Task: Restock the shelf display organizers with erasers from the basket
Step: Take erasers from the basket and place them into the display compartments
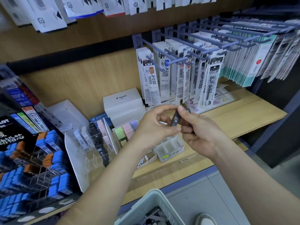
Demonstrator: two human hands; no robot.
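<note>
- Directly below our hands a white divided organizer (pixel 170 147) sits on the wooden shelf (pixel 235 120), with our wrists covering part of its compartments. Just left of it are pastel erasers (pixel 128 129) and a clear acrylic organizer (pixel 90 143) holding pale and dark cases.
- Behind these, a white Pilot box (pixel 123 103) stands against the back panel, and hanging refill packs (pixel 178 75) on pegs reach down close to our fingertips.
- At far left a display of blue and orange cases (pixel 53 153) crowds the shelf edge.
- Our left hand (pixel 155 125) and right hand (pixel 199 135) meet above the shelf, both pinching one dark slim case (pixel 175 118). The left fingers curl round its lower end and the right thumb presses at its top.
- A second dark sliver shows behind the right thumb; we cannot tell what it is.
- The basket (pixel 146 207) is cut off by the bottom edge and its dark contents are blurred. A shoe's toe (pixel 206 220) shows beside it.
- The case stands nearly upright with its long axis leaning slightly. Its top end points toward the refill packs, and a "0.5 2B" label near the lower end faces us.
</note>
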